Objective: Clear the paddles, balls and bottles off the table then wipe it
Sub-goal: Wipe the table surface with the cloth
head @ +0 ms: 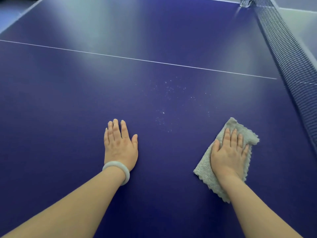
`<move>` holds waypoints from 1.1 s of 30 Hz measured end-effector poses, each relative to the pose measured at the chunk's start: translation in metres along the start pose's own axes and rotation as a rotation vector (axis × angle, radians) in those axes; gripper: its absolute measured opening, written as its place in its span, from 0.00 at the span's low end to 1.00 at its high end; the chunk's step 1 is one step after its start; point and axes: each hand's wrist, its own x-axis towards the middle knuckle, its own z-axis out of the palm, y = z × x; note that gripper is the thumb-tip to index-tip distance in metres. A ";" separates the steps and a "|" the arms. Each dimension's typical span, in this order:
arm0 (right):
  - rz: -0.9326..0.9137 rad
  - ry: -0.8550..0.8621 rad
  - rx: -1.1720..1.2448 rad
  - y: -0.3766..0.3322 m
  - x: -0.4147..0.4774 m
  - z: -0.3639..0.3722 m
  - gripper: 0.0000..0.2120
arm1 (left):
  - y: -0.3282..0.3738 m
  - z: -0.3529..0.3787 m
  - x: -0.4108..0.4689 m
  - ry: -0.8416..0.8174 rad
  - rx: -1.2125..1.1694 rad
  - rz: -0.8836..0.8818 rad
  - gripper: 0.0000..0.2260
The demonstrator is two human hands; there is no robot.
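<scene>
Head view, left to right. My left hand lies palm down on the blue surface. Its fingers are straight and close together, the thumb is spread to the right, and the grip is fully open with nothing in it. A pale bracelet circles that wrist.

A thin white line crosses the surface beyond the hands, from the left edge toward the net. Between the two hands and a little farther out I see a scatter of small white specks on the blue.

My right hand rests flat on a grey cloth, fingers straight and slightly fanned. This grip is also open, pressing the cloth rather than closing round it. The cloth is folded and lies on the surface under the palm. Its fringed edges show on both sides of the hand, and one corner sticks out past the fingertips.

The dark net runs along the right side, near the cloth but apart from it. Its clamp sits at the far top edge.
</scene>
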 end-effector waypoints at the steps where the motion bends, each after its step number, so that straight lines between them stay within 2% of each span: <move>1: 0.025 -0.006 -0.001 -0.001 0.003 0.000 0.29 | 0.000 0.002 0.001 0.010 -0.001 -0.002 0.30; 6: 0.160 -0.027 0.004 -0.014 0.034 -0.007 0.31 | 0.000 0.002 0.002 0.034 -0.002 -0.010 0.30; 9: 0.159 -0.046 0.014 -0.030 0.066 -0.009 0.31 | 0.000 0.000 0.002 0.030 0.004 -0.020 0.30; 11: 0.063 -0.070 0.027 -0.048 0.081 -0.008 0.30 | 0.001 0.000 0.002 0.026 0.006 -0.021 0.30; 14: -0.277 -0.122 0.022 -0.065 0.074 -0.005 0.29 | 0.002 -0.001 0.002 0.019 0.022 -0.028 0.31; 16: -0.457 -0.144 0.019 -0.050 0.065 -0.007 0.29 | 0.002 -0.002 0.002 0.024 0.022 -0.029 0.33; 17: -0.466 -0.153 0.031 -0.037 0.067 -0.009 0.29 | 0.003 -0.003 0.002 0.023 0.020 -0.027 0.34; 21: -0.156 -0.123 0.043 -0.004 0.110 -0.017 0.28 | 0.003 -0.003 0.002 0.023 0.009 -0.029 0.34; 25: 0.069 -0.074 0.090 -0.055 0.154 -0.016 0.28 | 0.003 0.000 0.003 0.006 0.007 -0.039 0.31; 27: -0.043 -0.098 0.117 -0.090 0.153 -0.012 0.28 | 0.003 0.001 0.004 0.010 0.002 -0.037 0.30; 30: -0.489 -0.140 0.071 -0.111 0.116 -0.006 0.27 | 0.003 0.001 0.004 0.009 0.013 -0.034 0.33; 31: -0.585 -0.148 0.053 -0.104 0.105 -0.007 0.27 | 0.003 0.001 0.004 0.012 0.017 -0.034 0.34; 33: -0.586 -0.145 0.031 -0.074 0.104 -0.010 0.27 | 0.004 0.000 0.004 0.016 0.013 -0.035 0.34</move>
